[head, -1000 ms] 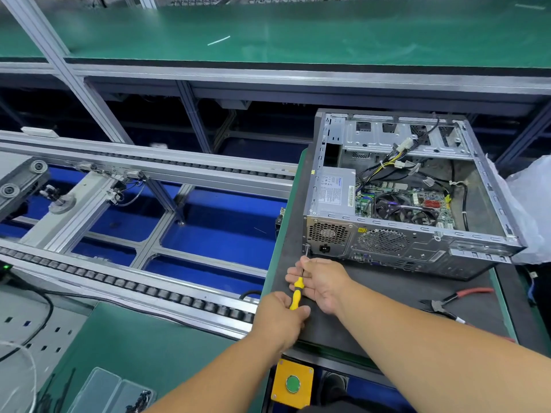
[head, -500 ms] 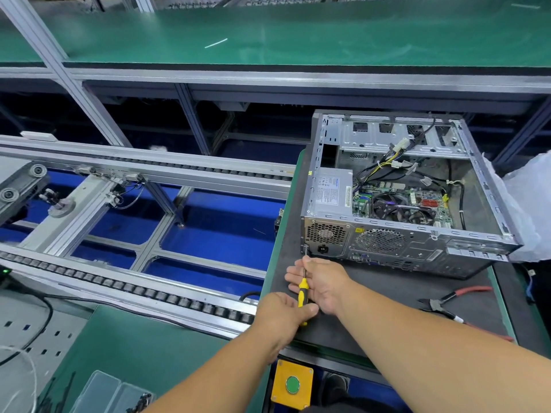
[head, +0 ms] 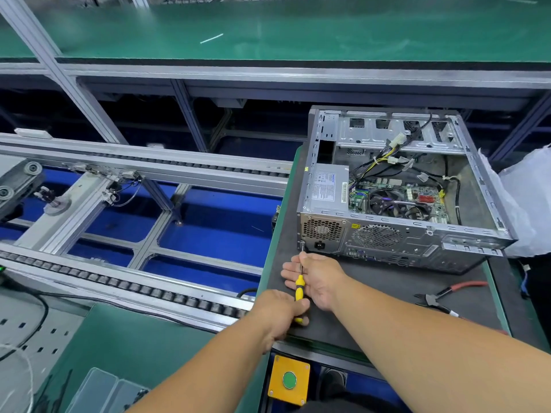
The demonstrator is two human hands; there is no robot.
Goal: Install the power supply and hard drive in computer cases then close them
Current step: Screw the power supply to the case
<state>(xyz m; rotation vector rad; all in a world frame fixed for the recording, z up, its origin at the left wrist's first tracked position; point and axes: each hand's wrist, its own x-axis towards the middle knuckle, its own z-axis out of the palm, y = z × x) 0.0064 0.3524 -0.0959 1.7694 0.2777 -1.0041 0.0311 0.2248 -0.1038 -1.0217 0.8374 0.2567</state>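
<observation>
An open grey computer case (head: 417,236) lies on its side on a dark mat (head: 372,296), rear panel facing me. The power supply (head: 328,189) sits in its near-left corner, with loose cables and the motherboard beside it. My left hand (head: 280,311) grips the yellow handle of a screwdriver (head: 299,289). Its tip meets a screw at the lower-left corner of the rear panel. My right hand (head: 316,278) cradles the shaft with relaxed fingers.
Red-handled pliers (head: 447,295) lie on the mat to the right. A roller conveyor (head: 134,289) runs along the left. A yellow box with a green button (head: 289,380) hangs below the bench edge. A clear parts box (head: 98,391) sits at bottom left, a plastic bag (head: 527,198) at right.
The screwdriver has moved forward until its tip reaches the screw on the rear panel. Both hands shifted slightly toward the case with it.
</observation>
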